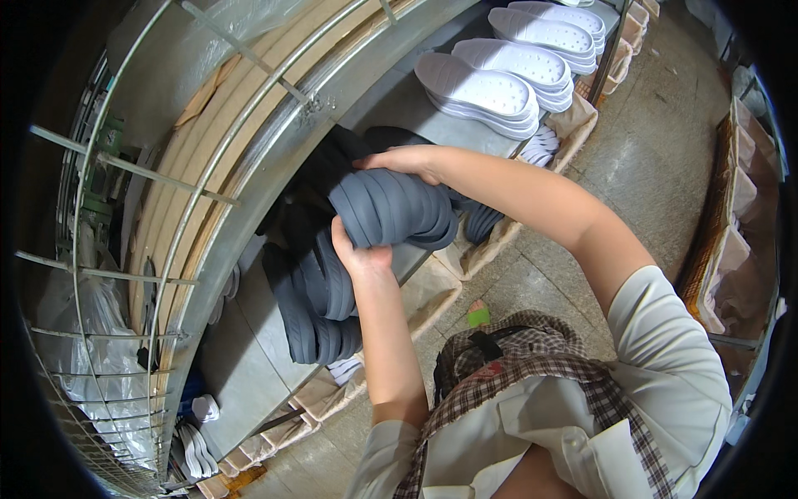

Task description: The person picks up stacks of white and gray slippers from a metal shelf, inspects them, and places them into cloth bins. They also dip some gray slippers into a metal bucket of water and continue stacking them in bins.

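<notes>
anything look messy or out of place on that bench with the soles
Mostly tidy. The white foam soles lie in neat flat stacks, but the dark grey soles on the metal bench slump in a loose, leaning row. Both hands, left and right, grip a fanned grey bundle.

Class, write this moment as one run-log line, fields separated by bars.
left hand: under grey sole stack | right hand: on top of it | beside: more grey soles on metal bench | behind: white soles

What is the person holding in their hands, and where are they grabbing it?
A stack of grey shoe soles. The left hand grips its lower end from below, and the right hand presses on its top edge.
</notes>
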`<state>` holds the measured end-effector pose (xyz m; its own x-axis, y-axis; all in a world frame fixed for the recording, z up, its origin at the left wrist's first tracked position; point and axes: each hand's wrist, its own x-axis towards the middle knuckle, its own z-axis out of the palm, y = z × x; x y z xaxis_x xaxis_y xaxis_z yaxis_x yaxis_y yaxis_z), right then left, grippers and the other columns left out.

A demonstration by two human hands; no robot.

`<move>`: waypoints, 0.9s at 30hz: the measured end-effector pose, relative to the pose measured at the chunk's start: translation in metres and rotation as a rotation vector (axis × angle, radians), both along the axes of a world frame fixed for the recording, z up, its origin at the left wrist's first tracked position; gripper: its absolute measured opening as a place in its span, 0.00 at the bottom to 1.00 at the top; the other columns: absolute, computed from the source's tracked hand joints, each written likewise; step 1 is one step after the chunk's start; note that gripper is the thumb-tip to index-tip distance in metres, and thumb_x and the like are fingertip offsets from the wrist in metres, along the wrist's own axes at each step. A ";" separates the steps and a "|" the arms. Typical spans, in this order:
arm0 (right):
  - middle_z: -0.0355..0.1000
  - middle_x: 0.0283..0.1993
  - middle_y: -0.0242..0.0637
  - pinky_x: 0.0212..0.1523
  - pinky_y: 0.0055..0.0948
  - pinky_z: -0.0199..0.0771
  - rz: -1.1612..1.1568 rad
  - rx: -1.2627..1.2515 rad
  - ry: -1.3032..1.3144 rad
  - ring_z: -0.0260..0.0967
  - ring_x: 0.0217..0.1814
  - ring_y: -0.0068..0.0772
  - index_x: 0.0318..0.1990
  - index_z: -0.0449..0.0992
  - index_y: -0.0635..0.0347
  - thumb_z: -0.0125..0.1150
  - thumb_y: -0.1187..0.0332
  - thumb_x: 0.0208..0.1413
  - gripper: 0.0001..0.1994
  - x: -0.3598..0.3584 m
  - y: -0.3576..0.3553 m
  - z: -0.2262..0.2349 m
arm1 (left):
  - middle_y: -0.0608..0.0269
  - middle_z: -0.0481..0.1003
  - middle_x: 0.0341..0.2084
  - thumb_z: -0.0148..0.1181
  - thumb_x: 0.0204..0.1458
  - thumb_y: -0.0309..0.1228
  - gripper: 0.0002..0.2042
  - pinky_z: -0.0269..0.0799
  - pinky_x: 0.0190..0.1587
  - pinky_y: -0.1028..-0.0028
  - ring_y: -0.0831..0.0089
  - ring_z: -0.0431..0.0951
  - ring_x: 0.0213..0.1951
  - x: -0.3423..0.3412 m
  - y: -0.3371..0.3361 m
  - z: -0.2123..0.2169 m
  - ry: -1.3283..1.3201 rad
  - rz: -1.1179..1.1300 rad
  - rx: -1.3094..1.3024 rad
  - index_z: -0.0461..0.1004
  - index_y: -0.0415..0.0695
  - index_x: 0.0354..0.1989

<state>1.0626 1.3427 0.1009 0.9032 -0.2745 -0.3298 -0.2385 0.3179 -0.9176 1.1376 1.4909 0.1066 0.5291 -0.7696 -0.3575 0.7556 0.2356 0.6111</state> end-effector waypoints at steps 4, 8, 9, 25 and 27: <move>0.63 0.56 0.49 0.54 0.33 0.65 -0.171 -0.008 -0.027 0.64 0.56 0.39 0.55 0.64 0.70 0.55 0.40 0.47 0.39 -0.044 0.017 0.031 | 0.57 0.67 0.52 0.40 0.57 0.42 0.23 0.62 0.56 0.63 0.61 0.66 0.54 -0.009 0.015 0.009 -0.171 -0.153 -0.194 0.63 0.41 0.55; 0.55 0.57 0.63 0.56 0.36 0.63 -0.372 -0.075 -0.168 0.56 0.61 0.50 0.58 0.47 0.83 0.64 0.40 0.39 0.54 -0.134 0.069 0.042 | 0.54 0.65 0.53 0.40 0.58 0.41 0.23 0.63 0.55 0.65 0.61 0.67 0.53 -0.053 0.043 0.001 -0.330 -0.332 -0.207 0.61 0.39 0.56; 0.54 0.57 0.65 0.56 0.36 0.63 -0.425 -0.099 -0.088 0.56 0.61 0.51 0.58 0.44 0.84 0.65 0.41 0.38 0.55 -0.151 0.084 0.039 | 0.54 0.65 0.53 0.40 0.58 0.42 0.23 0.63 0.55 0.65 0.61 0.67 0.53 -0.067 0.047 -0.001 -0.343 -0.389 -0.189 0.61 0.39 0.56; 0.59 0.56 0.60 0.59 0.37 0.59 -0.448 -0.277 -0.056 0.59 0.59 0.50 0.60 0.47 0.74 0.66 0.47 0.41 0.48 -0.255 0.266 -0.025 | 0.52 0.63 0.55 0.43 0.57 0.44 0.26 0.60 0.58 0.65 0.63 0.64 0.56 -0.168 0.195 -0.025 -0.435 -0.524 0.027 0.57 0.38 0.58; 0.59 0.56 0.60 0.59 0.37 0.58 -0.401 -0.294 -0.063 0.59 0.59 0.50 0.60 0.46 0.74 0.66 0.47 0.41 0.48 -0.241 0.293 -0.022 | 0.52 0.63 0.55 0.43 0.57 0.45 0.27 0.60 0.58 0.65 0.63 0.64 0.56 -0.161 0.229 -0.021 -0.443 -0.485 0.033 0.57 0.38 0.59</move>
